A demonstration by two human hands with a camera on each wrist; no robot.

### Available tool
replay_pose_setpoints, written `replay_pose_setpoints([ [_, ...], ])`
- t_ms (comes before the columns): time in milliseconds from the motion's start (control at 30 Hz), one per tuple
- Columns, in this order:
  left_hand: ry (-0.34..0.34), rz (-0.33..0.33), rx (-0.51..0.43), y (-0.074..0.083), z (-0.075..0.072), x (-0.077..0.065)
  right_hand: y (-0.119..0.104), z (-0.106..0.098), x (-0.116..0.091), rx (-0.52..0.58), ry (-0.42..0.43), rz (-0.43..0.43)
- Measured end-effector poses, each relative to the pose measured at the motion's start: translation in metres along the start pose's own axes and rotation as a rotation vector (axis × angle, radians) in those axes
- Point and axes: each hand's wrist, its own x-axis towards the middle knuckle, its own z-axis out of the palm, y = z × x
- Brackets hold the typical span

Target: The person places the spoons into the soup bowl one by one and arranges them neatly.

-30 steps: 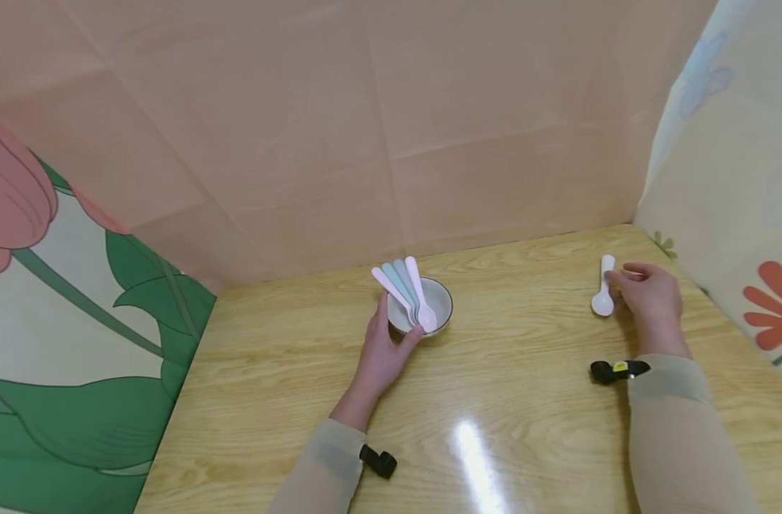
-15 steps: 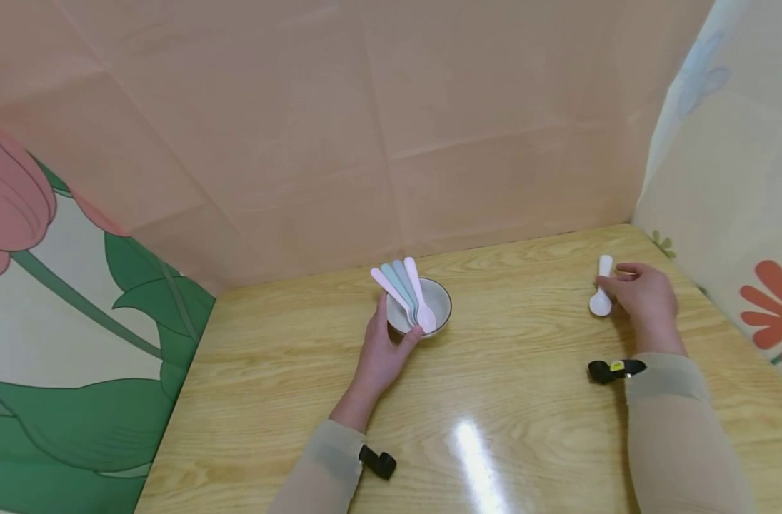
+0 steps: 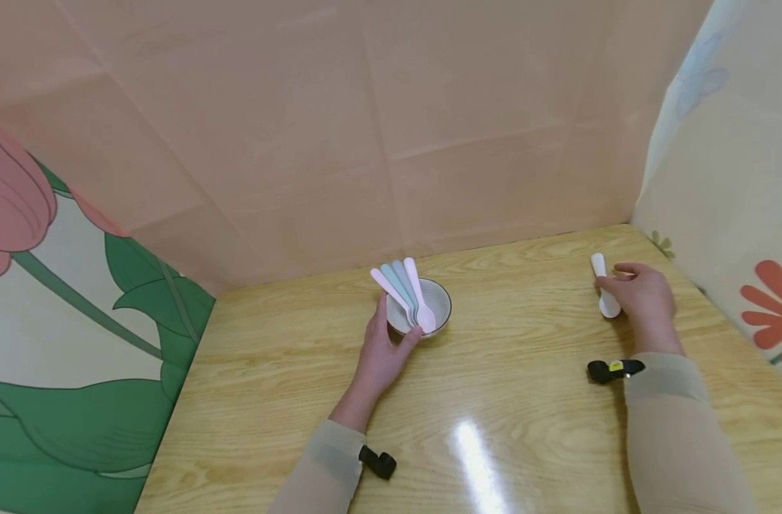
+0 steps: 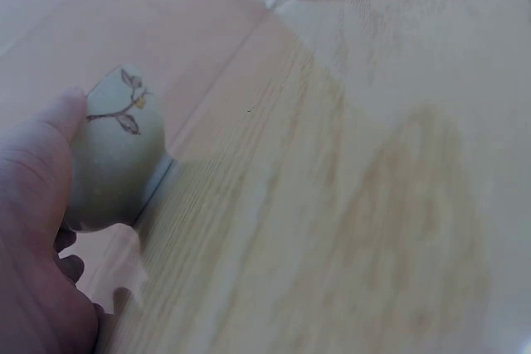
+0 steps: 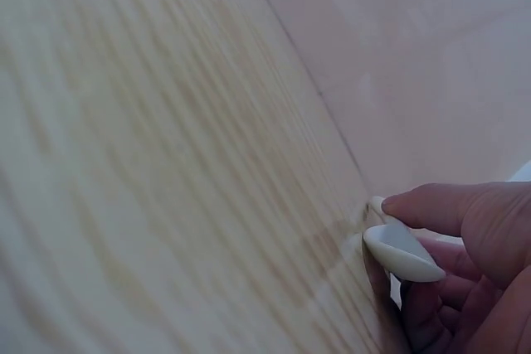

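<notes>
My left hand [image 3: 384,353] grips a small bowl [image 3: 440,300] by its near left side, with the thumb at the rim. The left wrist view shows a leafy twig pattern on the outside of the bowl [image 4: 120,147]. Several pastel spoons, among them a pink spoon [image 3: 423,303], lean fanned out in the bowl with handles up and to the left. Far to the right, my right hand [image 3: 644,293] pinches a white spoon [image 3: 609,307] by its handle between thumb and fingers. In the right wrist view, the bowl of this spoon [image 5: 402,253] sits close over the tabletop.
The wooden table [image 3: 506,371] meets a pinkish back sheet [image 3: 391,143] just behind the bowl. At the right stands a flower-printed panel [image 3: 738,214] near my right hand. A panel with green leaves [image 3: 56,428] borders the table's left side.
The white spoon has turned in my right hand, its handle end swinging left and its bowl shifting right. My right hand has moved slightly left. The left hand and bowl stay put.
</notes>
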Motion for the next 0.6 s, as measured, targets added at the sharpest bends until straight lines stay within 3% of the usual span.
replay_pose_setpoints([
  [267, -0.004, -0.004, -0.004, 0.002, -0.001, 0.000, 0.000, 0.000, 0.001, 0.036, 0.010, 0.004],
  [600, -0.003, 0.006, -0.002, 0.003, 0.000, 0.000, -0.014, 0.013, 0.000, 0.413, 0.082, 0.024],
])
